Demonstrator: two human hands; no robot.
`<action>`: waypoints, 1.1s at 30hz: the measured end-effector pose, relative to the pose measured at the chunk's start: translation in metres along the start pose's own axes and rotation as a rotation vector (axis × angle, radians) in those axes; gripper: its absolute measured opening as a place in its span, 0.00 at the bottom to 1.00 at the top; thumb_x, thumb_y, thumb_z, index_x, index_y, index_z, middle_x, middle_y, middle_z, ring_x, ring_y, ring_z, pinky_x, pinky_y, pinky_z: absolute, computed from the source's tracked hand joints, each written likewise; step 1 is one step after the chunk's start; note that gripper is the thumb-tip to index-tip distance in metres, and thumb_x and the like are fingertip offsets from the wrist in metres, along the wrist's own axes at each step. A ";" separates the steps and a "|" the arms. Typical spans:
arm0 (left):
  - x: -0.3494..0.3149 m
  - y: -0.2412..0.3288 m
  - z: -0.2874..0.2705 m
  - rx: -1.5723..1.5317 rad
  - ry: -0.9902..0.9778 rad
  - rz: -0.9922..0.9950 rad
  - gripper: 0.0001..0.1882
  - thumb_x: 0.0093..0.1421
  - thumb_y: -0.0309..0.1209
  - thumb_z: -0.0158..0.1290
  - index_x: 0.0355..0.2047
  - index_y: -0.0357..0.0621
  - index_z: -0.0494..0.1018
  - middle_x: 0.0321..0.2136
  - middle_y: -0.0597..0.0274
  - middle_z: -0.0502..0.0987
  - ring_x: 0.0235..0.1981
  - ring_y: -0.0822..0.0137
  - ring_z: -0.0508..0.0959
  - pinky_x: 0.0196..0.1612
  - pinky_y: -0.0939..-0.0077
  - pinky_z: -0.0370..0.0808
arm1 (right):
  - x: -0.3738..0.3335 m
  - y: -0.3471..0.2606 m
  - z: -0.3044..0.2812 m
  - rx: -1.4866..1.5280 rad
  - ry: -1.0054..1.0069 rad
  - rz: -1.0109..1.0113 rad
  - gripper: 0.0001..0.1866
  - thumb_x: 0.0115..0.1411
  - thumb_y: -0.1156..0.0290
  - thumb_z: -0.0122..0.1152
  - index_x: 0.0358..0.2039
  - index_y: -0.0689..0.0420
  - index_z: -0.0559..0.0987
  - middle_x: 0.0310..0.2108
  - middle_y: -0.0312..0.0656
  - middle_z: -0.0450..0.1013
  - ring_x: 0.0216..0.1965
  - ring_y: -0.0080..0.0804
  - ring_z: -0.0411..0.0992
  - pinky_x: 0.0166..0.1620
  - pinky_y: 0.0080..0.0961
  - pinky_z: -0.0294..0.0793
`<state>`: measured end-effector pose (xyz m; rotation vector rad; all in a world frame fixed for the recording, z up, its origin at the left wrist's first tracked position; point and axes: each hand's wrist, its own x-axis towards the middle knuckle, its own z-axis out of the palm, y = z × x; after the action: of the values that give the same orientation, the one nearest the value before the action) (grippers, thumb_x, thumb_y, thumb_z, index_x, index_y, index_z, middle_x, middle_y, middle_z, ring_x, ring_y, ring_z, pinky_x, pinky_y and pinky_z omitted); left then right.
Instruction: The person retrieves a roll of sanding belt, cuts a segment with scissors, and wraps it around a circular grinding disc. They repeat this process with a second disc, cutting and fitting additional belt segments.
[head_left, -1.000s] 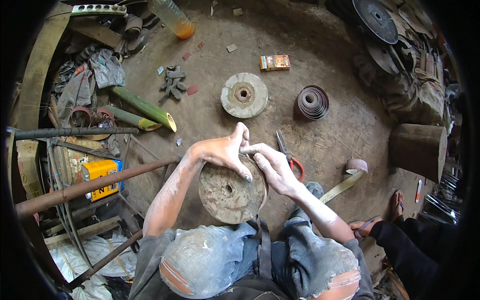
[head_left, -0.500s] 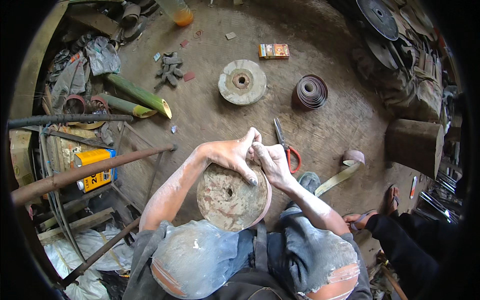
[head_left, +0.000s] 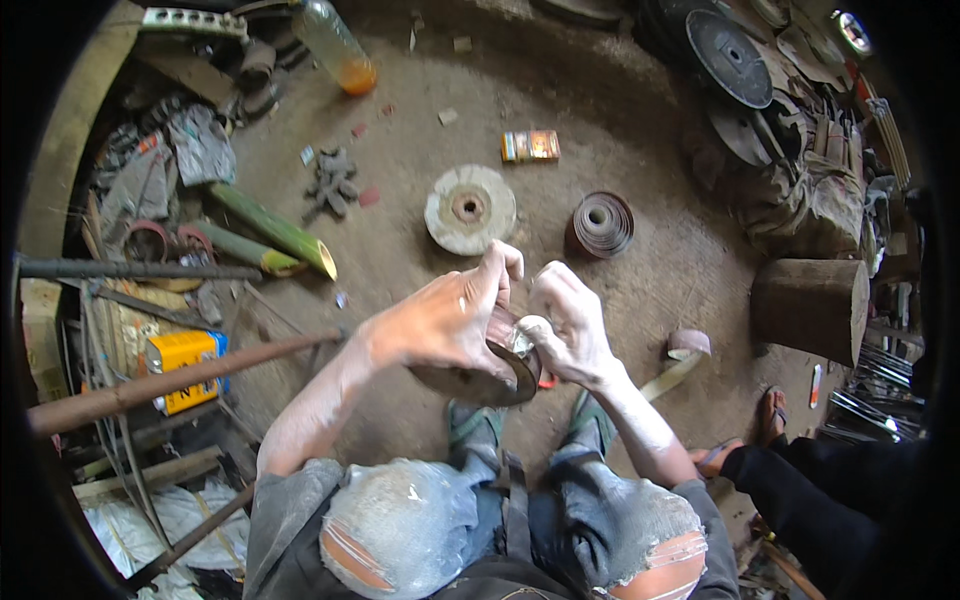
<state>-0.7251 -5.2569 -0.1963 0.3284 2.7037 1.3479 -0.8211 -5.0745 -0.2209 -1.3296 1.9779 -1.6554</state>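
A round buffing wheel with a reddish-brown sanding strip around its rim is held over my lap, tilted so its rim faces up and away. My left hand is closed on the wheel's left and far side, forefinger bent above the rim. My right hand is at the rim's right side, fingers curled and thumb pressing a pale, loose-looking bit of the strip. What lies under the thumb is partly hidden. Behind the wheel a bit of red scissors handle shows.
On the floor ahead lie another wheel, a coiled sanding roll, a small box and a grey glove. A loose strip curls at right, near another person's foot. A rusty metal bar juts in from the left.
The wheel has tipped from face-up to nearly edge-on and lifted off my lap. My right hand has parted from my left fingers and moved right. The view has shifted a little.
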 end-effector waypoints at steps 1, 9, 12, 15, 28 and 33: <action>-0.001 0.005 -0.005 0.130 0.045 -0.034 0.41 0.47 0.25 0.66 0.53 0.39 0.48 0.38 0.47 0.70 0.29 0.45 0.76 0.34 0.58 0.76 | 0.004 -0.005 -0.004 -0.006 0.013 0.231 0.25 0.52 0.53 0.72 0.28 0.61 0.68 0.20 0.45 0.60 0.21 0.39 0.62 0.28 0.33 0.64; -0.006 0.007 -0.002 0.451 0.474 0.208 0.32 0.51 0.26 0.63 0.49 0.45 0.54 0.37 0.50 0.73 0.30 0.53 0.77 0.31 0.62 0.73 | 0.027 -0.027 -0.023 0.010 -0.387 0.554 0.28 0.58 0.49 0.67 0.23 0.66 0.77 0.12 0.37 0.63 0.18 0.20 0.60 0.23 0.30 0.63; -0.012 0.013 -0.007 0.440 0.418 0.156 0.34 0.48 0.32 0.68 0.49 0.43 0.58 0.38 0.52 0.73 0.34 0.52 0.78 0.34 0.61 0.75 | 0.031 -0.020 -0.024 0.138 -0.536 0.480 0.22 0.64 0.54 0.62 0.29 0.64 0.80 0.15 0.36 0.67 0.20 0.19 0.62 0.25 0.27 0.66; -0.023 0.025 -0.011 0.450 0.265 -0.017 0.33 0.46 0.33 0.69 0.48 0.42 0.63 0.37 0.53 0.74 0.35 0.51 0.79 0.36 0.61 0.77 | 0.025 -0.019 -0.014 0.387 -0.587 0.471 0.18 0.68 0.59 0.56 0.34 0.62 0.82 0.17 0.34 0.70 0.21 0.18 0.66 0.27 0.25 0.68; -0.125 0.041 0.020 -0.349 0.600 -0.325 0.27 0.43 0.34 0.75 0.39 0.34 0.75 0.35 0.55 0.84 0.37 0.65 0.84 0.42 0.71 0.80 | -0.075 -0.025 -0.096 0.872 0.091 0.977 0.18 0.59 0.66 0.57 0.29 0.75 0.80 0.14 0.42 0.72 0.06 0.19 0.61 0.10 0.17 0.61; -0.075 0.002 0.046 0.024 0.557 -0.286 0.27 0.36 0.28 0.75 0.36 0.41 0.74 0.35 0.58 0.79 0.36 0.62 0.79 0.41 0.69 0.74 | -0.061 0.034 -0.087 -0.640 -0.069 0.565 0.15 0.61 0.69 0.56 0.45 0.65 0.76 0.36 0.51 0.75 0.40 0.40 0.75 0.46 0.38 0.74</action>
<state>-0.6439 -5.2380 -0.2226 -0.4920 3.0265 1.4912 -0.8622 -4.9736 -0.2434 -0.8197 2.6272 -0.7408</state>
